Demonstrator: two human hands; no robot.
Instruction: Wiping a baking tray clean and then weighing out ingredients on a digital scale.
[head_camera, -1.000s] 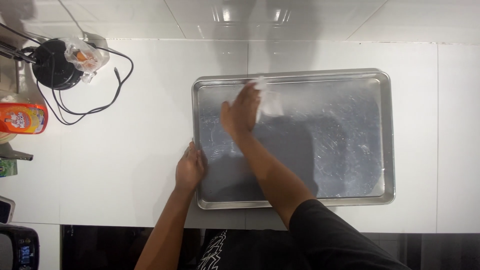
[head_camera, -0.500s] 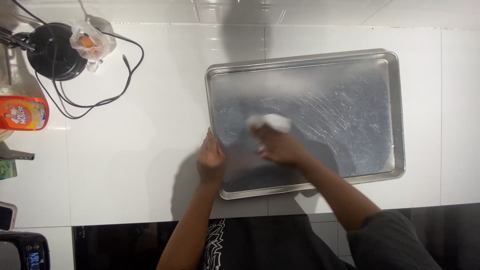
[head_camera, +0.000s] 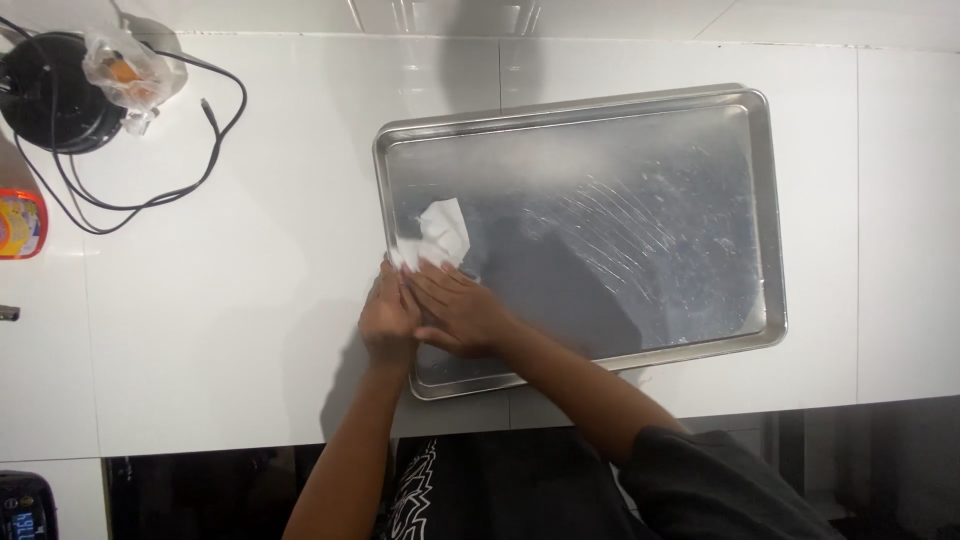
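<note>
We brace metal tray (head_camera: 765, 215) rim, left hand (head_camera: 388, 318) fingers together | right hand (head_camera: 462, 310) fingers flat, together, pressing white cloth (head_camera: 437, 232) for scrubbing pressure

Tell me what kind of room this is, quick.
Most likely a kitchen. A large metal baking tray lies on a white counter, the right hand presses a white wipe on it while the left hand steadies its edge, and a black corded appliance sits at the back.
</note>
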